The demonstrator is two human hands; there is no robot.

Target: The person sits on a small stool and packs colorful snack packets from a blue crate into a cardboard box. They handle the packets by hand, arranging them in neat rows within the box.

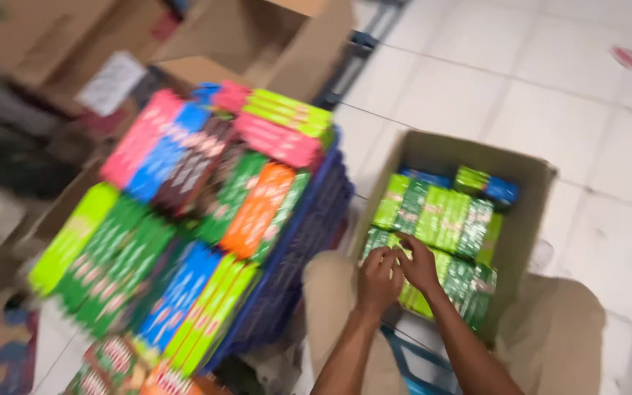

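Note:
Both my hands reach into an open cardboard box [528, 212] on the floor in front of me. My left hand [378, 278] and my right hand [420, 265] sit side by side at the box's near edge, fingers curled on the green packets [444, 219] that fill it. Whether either hand has a packet gripped or only touches the top ones is blurred. A few blue packets [502, 190] lie at the far end of the box.
To the left stands a blue crate [316, 227] piled with flat packets in pink, blue, brown, green and orange [257, 208]. Open cardboard boxes [257, 44] stand behind it. White floor tiles [550, 88] spread to the right. My knees flank the box.

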